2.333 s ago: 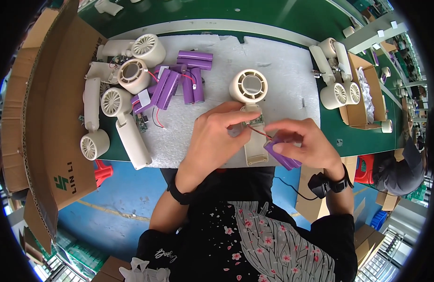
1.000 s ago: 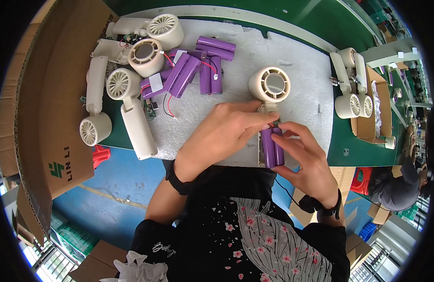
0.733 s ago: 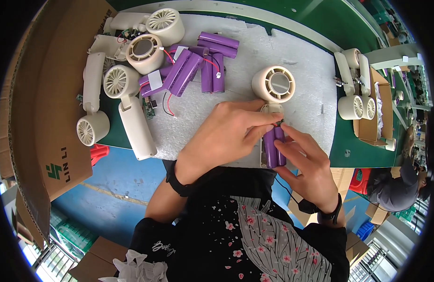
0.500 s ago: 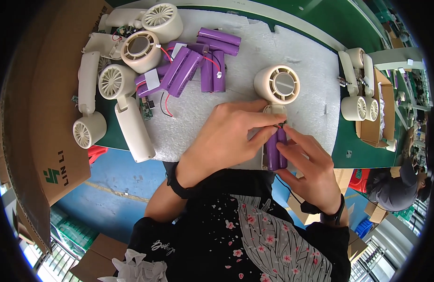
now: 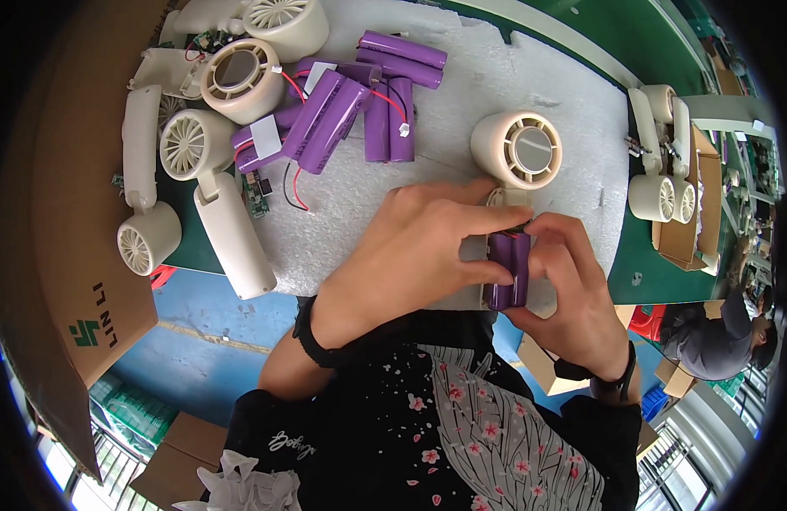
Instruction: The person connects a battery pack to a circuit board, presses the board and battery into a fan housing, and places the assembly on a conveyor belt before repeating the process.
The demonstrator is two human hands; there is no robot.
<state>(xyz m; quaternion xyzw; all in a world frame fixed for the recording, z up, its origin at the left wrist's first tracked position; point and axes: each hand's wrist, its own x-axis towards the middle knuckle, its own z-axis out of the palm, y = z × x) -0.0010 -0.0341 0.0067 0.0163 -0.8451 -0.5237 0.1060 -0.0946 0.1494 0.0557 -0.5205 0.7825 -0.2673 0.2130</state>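
A cream handheld fan lies in front of me with its round head pointing away and its handle toward me. In the handle's open shell sits a purple two-cell battery pack. My left hand grips the handle from the left, its index finger at the pack's far end and its thumb on the cells. From the right, my right hand curls around the pack, index fingertip at the far end by the wires and thumb near the close end. Between the fingertips a small dark part with thin wires is mostly hidden.
Several purple battery packs with red and black leads lie on the white foam sheet. Cream fan bodies crowd the left side. More fans stand right by a cardboard box. A large carton borders the left.
My left thumb has moved from the pack's far end down onto the cells. My right index finger has bent up to that far end. The whole view has shifted slightly.
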